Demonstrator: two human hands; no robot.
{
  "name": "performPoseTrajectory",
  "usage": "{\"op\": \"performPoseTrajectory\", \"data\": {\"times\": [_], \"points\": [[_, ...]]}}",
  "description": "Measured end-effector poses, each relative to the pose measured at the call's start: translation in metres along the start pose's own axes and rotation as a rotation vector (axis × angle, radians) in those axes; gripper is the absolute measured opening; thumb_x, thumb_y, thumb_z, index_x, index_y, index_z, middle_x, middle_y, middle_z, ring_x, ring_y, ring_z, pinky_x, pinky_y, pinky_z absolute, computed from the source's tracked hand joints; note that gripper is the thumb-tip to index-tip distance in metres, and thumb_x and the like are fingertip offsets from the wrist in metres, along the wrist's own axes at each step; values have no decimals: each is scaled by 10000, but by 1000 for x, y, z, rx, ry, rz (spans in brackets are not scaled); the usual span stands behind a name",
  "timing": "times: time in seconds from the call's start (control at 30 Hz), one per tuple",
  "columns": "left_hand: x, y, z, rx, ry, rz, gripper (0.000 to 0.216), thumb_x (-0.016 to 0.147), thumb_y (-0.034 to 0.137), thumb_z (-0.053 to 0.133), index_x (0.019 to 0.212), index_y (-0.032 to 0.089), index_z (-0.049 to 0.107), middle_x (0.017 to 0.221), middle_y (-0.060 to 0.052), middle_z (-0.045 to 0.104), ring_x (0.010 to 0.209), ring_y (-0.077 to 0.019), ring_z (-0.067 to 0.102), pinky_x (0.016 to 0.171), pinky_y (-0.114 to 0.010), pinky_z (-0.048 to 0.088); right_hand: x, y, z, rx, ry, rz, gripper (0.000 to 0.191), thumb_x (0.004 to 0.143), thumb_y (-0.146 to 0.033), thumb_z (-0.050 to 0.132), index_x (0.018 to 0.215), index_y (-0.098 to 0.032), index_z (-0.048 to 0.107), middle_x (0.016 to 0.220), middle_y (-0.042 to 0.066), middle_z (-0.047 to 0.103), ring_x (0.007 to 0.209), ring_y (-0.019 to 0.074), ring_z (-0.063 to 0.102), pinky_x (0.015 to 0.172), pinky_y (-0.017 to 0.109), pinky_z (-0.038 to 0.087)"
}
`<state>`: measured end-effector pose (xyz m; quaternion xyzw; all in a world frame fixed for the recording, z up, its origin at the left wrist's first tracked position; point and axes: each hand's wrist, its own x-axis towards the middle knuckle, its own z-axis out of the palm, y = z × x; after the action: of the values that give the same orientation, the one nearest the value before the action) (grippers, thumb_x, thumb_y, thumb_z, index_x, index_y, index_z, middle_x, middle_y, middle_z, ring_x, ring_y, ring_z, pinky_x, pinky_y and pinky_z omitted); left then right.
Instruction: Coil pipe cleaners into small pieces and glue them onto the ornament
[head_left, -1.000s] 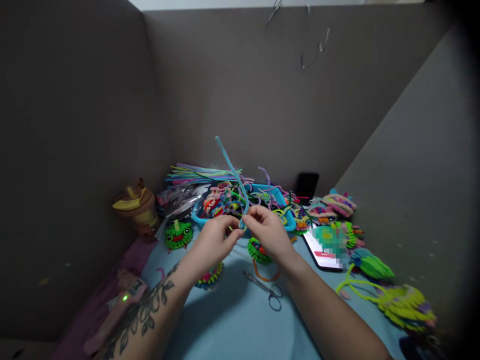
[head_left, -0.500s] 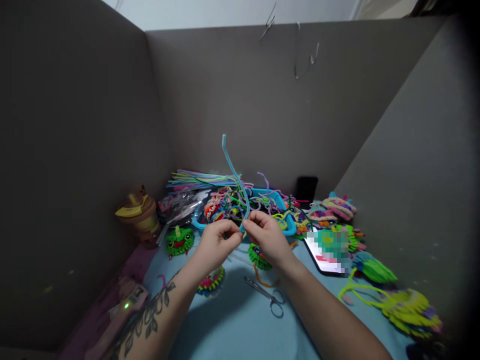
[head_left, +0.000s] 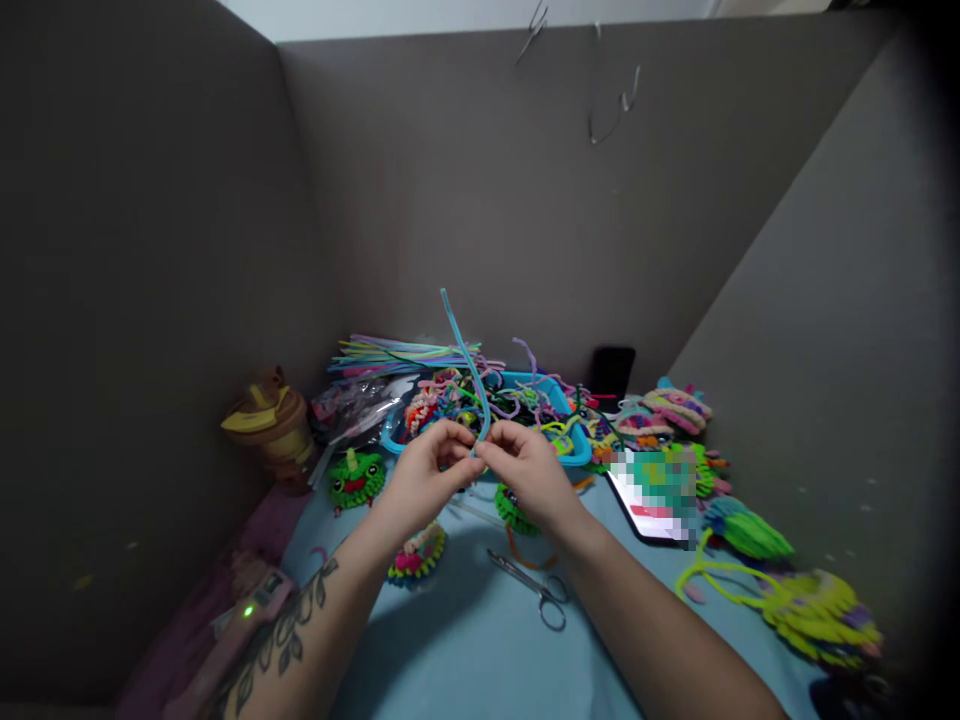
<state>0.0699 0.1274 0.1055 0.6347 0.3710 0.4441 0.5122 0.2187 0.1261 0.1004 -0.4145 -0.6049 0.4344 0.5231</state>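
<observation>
My left hand (head_left: 424,478) and my right hand (head_left: 526,474) meet fingertip to fingertip above the blue table (head_left: 480,640). Both pinch the lower end of a light blue pipe cleaner (head_left: 466,362), which rises up and to the left from my fingers. Just behind my hands stands a blue tray (head_left: 577,447) heaped with tangled pipe cleaners of many colours. Under my right hand sits a green fuzzy figure (head_left: 514,507), and under my left wrist a pink and green fuzzy piece (head_left: 416,553).
Scissors (head_left: 534,585) lie on the table in front of my right forearm. A phone (head_left: 651,495) lies to the right among several fuzzy craft pieces. A green frog figure (head_left: 356,477) and a brown and yellow cup (head_left: 268,427) stand at the left. Grey partition walls enclose the desk.
My hands have shifted slightly left and up with the pipe cleaner, and its free end has swung a little. The view has shifted slightly.
</observation>
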Motion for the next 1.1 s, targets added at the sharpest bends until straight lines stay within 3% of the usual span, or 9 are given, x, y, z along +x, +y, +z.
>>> {"op": "performPoseTrajectory", "data": {"times": [0.1, 0.23, 0.37, 0.63, 0.8, 1.1], "points": [[-1, 4, -2, -8, 0, -64, 238, 692, 268, 694, 803, 169, 508, 574, 67, 531, 498, -73, 486, 489, -188, 368, 0, -1, 1, 100, -24, 32, 213, 749, -326, 622, 641, -177, 514, 578, -59, 431, 522, 82, 368, 497, 209, 311], [-1, 8, -4, 18, -23, -123, 230, 649, 278, 703, 739, 161, 526, 530, 68, 512, 459, -64, 453, 457, -184, 357, 0, 2, 0, 214, -87, 37, 224, 757, -382, 648, 844, -176, 627, 700, -22, 568, 560, 90, 465, 525, 212, 373], [0, 9, -5, 90, -88, -169, 176, 651, 294, 673, 690, 134, 609, 527, 41, 529, 463, -71, 451, 462, -202, 371, 0, 3, -2, 190, -87, 7, 202, 749, -367, 660, 753, -169, 622, 710, -4, 595, 651, 122, 536, 619, 243, 435], [1, 5, -7, 56, -95, -131, 188, 679, 312, 662, 682, 136, 594, 534, 35, 528, 486, -82, 451, 486, -213, 356, -1, 6, -5, 171, -18, -28, 167, 749, -333, 666, 781, -177, 616, 690, -20, 571, 615, 112, 505, 584, 232, 411], [1, 5, -7, 38, -111, -95, 199, 696, 316, 664, 776, 140, 617, 593, 26, 561, 533, -103, 503, 531, -233, 390, 1, 7, -5, 149, -29, -45, 164, 761, -327, 670, 760, -174, 613, 689, -20, 569, 638, 117, 514, 614, 241, 420], [-3, 4, -5, 104, -95, -52, 143, 785, 281, 572, 733, 149, 586, 658, -6, 593, 643, -141, 575, 626, -261, 449, 1, 4, -4, 135, -69, -49, 169, 754, -328, 680, 743, -174, 612, 682, -17, 561, 627, 126, 544, 593, 246, 449]]}}
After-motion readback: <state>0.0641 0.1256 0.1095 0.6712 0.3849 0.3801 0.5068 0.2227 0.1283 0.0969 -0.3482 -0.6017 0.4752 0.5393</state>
